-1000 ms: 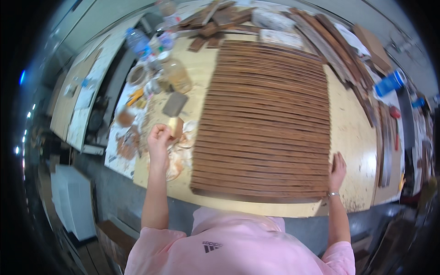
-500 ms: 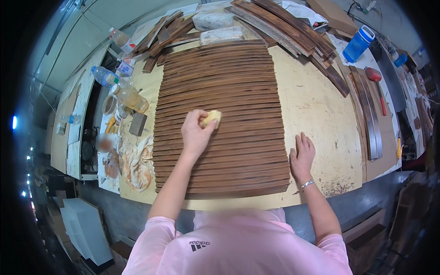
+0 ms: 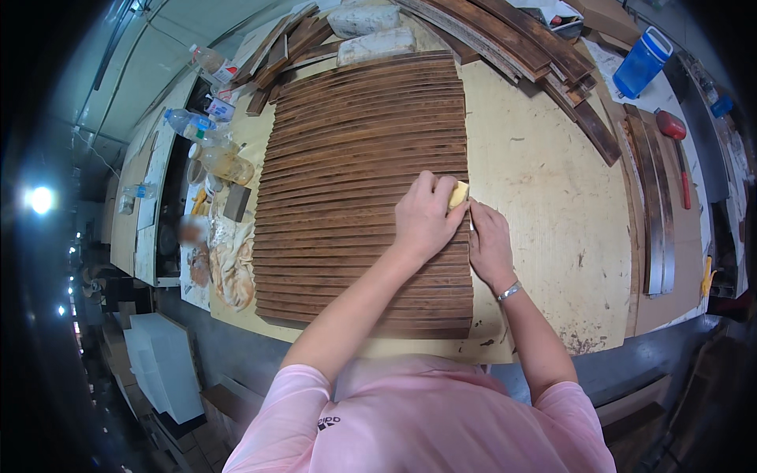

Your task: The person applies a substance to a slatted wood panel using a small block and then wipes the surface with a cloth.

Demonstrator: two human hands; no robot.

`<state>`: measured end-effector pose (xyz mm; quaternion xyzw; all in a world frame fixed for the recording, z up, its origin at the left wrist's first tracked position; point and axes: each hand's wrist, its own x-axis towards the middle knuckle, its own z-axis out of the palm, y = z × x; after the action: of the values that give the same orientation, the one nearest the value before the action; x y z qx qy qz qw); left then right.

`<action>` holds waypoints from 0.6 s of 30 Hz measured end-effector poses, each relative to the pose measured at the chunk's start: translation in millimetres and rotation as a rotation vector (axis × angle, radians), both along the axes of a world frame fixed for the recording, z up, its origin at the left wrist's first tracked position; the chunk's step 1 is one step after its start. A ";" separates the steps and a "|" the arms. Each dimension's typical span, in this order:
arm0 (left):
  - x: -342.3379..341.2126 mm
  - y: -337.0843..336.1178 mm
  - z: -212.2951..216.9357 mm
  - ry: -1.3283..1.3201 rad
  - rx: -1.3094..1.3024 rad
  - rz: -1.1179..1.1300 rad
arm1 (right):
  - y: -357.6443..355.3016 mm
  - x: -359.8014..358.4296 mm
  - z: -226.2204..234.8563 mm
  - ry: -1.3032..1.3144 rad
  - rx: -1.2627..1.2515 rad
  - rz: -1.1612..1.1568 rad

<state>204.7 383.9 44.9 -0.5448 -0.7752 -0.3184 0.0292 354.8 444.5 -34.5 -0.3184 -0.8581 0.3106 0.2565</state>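
Observation:
A broad row of dark brown wooden strips [image 3: 355,158] lies side by side on the pale tabletop. My left hand [image 3: 426,217] is closed round a small yellow sponge [image 3: 459,195] at the row's right edge, pressed down on the strips. Right beside it, my right hand [image 3: 491,243] rests against the ends of the strips, with its fingers stretched forward and nothing seen in them. Its fingertips come close to the sponge; whether they touch it I cannot tell. A metal bracelet is on the right wrist.
On the left stand several bottles [image 3: 225,164], a dark block [image 3: 236,202] and a stained cloth [image 3: 233,272]. Wooden boards [image 3: 505,39] are piled at the back, near two wrapped packs [image 3: 374,46]. A blue jug [image 3: 643,63] and a red-headed mallet [image 3: 673,126] lie to the right.
My left hand has carried the sponge rightward from the middle of the strips to their right edge. My right hand has moved forward and inward, from the tabletop to the strip ends.

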 end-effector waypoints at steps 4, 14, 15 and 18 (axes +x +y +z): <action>8.1 4.6 -6.1 0.102 -0.073 -0.059 | 2.3 2.1 -4.5 0.030 0.023 0.018; -15.2 -42.1 2.0 0.162 -0.039 0.169 | 0.8 1.2 2.4 -0.024 0.026 0.010; -6.1 -33.3 -2.5 0.186 -0.031 0.105 | 2.4 1.0 1.9 -0.027 0.033 0.008; 2.7 -19.1 -3.3 0.169 -0.023 0.055 | 2.5 1.8 5.6 -0.009 -0.026 0.020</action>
<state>207.4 364.8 41.6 -0.5485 -0.7882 -0.2616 0.0971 356.6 447.0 -28.8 -0.3144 -0.8584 0.3227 0.2452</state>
